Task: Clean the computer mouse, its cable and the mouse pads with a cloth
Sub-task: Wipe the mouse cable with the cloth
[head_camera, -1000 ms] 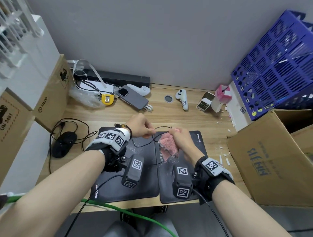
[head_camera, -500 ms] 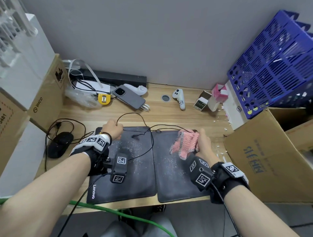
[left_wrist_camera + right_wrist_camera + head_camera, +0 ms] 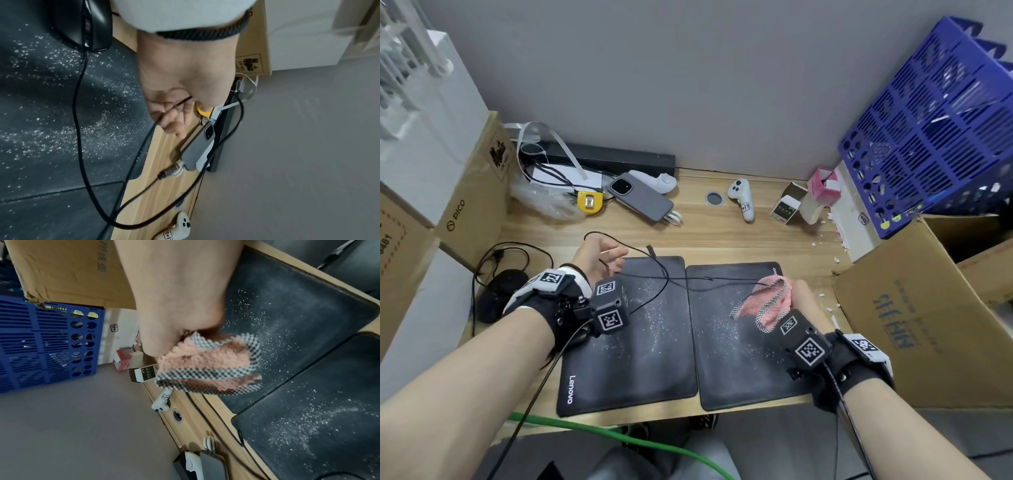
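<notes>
Black mouse cable (image 3: 681,279) stretched between two hands above two dusty Lenovo mouse pads.

Pink cloth (image 3: 767,301) with a checked border is bunched in the right hand (image 3: 799,298), which pinches the cable through it above the right mouse pad (image 3: 739,363). The left hand (image 3: 599,260) is loosely open, palm up, with the cable draped across its fingers. Cable-wiping looks under way; next, the left hand likely needs a firmer hold so the cloth can slide along. The black mouse (image 3: 498,294) sits on the wooden surface (image 3: 722,236), left of the left mouse pad (image 3: 640,359); both pads are speckled white and seem unwiped. Readable: "Lenovo" on the pads, "PICO" on a cardboard box (image 3: 472,205).
</notes>
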`<state>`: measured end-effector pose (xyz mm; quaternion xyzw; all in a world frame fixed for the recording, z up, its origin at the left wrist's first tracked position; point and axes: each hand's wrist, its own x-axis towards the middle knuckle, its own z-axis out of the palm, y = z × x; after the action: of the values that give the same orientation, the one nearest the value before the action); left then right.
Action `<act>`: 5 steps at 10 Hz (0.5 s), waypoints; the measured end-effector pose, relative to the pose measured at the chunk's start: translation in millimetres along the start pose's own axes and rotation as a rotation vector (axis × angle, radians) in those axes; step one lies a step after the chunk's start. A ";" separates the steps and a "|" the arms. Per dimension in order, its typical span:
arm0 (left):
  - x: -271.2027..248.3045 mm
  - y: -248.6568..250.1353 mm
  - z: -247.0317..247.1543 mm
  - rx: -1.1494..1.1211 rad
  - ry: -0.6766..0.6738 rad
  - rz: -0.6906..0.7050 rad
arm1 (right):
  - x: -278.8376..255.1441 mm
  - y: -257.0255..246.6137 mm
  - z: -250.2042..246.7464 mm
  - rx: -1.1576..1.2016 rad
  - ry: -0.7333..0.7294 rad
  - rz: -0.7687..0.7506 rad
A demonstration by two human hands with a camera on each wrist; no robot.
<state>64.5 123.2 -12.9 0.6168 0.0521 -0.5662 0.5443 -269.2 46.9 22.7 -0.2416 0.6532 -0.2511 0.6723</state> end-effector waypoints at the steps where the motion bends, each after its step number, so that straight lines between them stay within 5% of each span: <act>1: 0.9 8.4 -9.7 0.058 -0.095 0.004 | 3.2 -4.7 -2.0 -0.082 0.084 -0.004; 3: 1.0 13.2 -11.0 0.041 -0.108 -0.005 | 10.7 -12.3 -11.2 -0.403 0.309 -0.141; 5: -3.0 9.8 14.1 0.150 -0.137 0.063 | 8.9 -15.1 1.9 -0.336 0.294 -0.299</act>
<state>61.0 110.6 -1.4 0.6168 -0.0472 -0.5920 0.5166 -267.4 29.7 25.8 -0.4049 0.7333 -0.2680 0.4760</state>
